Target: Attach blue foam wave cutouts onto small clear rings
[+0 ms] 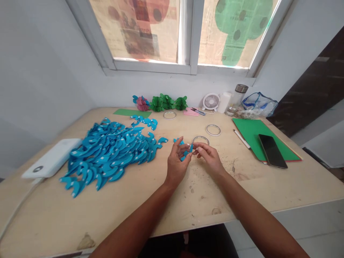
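Note:
My left hand (pixel 178 159) is closed on a small curved blue paper piece (pixel 191 148), held upright between thumb and fingers. Other blue paper (pixel 184 157) shows behind that hand, partly hidden. My right hand (pixel 210 157) meets it from the right, thumb and fingertips pinched beside the piece; a tiny white bit seems to be at the fingertips, too small to name. Just beyond the hands lies a thin roll of tape (pixel 201 137), partly covered by the fingers. To the left spreads a big heap of curved blue paper pieces (pixel 113 150) dotted with small white squares.
Two more tape rolls (pixel 213 130) (pixel 169 115) lie farther back. A white power bank (pixel 52 157) with a cable sits left. Green sheets (pixel 249 134), a phone (pixel 272 151) and a pen (pixel 242 139) lie right. Folded paper figures (pixel 166 102), a fan (pixel 211 102) and a bottle (pixel 236 100) line the wall.

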Demonstrator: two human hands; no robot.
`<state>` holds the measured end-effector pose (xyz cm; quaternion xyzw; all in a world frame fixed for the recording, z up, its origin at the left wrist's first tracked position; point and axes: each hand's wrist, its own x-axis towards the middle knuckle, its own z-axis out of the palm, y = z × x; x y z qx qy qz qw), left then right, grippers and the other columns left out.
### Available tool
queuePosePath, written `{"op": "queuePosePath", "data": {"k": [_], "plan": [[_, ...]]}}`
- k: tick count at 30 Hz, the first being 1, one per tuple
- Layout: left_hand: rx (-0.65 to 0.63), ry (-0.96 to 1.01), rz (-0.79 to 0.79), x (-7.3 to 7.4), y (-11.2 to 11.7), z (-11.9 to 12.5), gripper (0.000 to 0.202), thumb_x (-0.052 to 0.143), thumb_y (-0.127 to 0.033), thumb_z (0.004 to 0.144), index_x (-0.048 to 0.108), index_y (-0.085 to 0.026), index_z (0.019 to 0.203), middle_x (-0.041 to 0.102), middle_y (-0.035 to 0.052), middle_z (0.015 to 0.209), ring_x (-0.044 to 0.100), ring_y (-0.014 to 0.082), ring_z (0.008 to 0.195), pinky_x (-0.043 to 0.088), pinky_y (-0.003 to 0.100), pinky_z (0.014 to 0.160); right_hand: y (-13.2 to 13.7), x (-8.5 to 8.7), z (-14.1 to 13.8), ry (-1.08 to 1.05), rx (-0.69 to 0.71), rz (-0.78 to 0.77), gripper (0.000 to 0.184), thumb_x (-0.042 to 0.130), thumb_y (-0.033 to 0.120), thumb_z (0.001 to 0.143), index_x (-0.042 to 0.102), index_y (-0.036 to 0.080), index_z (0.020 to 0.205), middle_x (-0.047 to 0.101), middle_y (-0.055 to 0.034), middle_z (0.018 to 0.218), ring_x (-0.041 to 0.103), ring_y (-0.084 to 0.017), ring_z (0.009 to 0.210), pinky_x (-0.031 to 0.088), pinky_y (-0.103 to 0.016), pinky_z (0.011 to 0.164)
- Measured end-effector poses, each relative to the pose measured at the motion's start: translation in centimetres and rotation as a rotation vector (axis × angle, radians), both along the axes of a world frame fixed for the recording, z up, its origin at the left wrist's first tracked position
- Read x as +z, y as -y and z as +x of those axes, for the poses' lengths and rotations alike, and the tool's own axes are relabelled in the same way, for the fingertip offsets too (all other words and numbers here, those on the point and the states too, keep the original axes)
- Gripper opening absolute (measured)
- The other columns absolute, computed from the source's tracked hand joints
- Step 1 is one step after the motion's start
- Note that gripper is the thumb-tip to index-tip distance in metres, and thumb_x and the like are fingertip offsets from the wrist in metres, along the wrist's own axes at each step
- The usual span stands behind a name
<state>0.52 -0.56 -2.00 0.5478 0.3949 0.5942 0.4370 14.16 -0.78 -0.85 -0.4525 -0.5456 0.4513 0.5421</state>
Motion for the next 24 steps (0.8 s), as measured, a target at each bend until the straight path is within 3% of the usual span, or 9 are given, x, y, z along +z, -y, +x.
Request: {"op": "queuePosePath", "data": {"k": [19, 24], "plan": [[0.022, 0.085, -0.026, 0.2, 0.03, -0.04, 0.055, 0.063, -0.022, 0.075, 0.045, -0.022, 0.127, 0.063, 0.0079, 0.104, 0.064, 0.0169, 0.093, 0.051, 0.032, 0.085, 0.17, 0.18, -0.14, -0.007, 0.015, 0.015, 0.032, 0.056, 0.042, 0.081, 0.068, 0.021, 0.103, 0.068, -0.0077, 0.1, 0.062, -0.017, 0.078, 0.046, -0.027, 0.063], [0.039, 0.047, -0.009, 0.44, 0.17, -0.03, 0.055, 0.06, -0.017, 0.076, 0.044, -0.021, 0.128, 0.062, 0.0073, 0.104, 0.063, 0.0154, 0.092, 0.053, 0.03, 0.083, 0.47, 0.56, -0.25, 0.076, 0.036, 0.059, 0.031, 0.055, 0.04, 0.083, 0.067, 0.023, 0.105, 0.066, -0.0071, 0.104, 0.062, -0.017, 0.083, 0.048, -0.03, 0.071]]}}
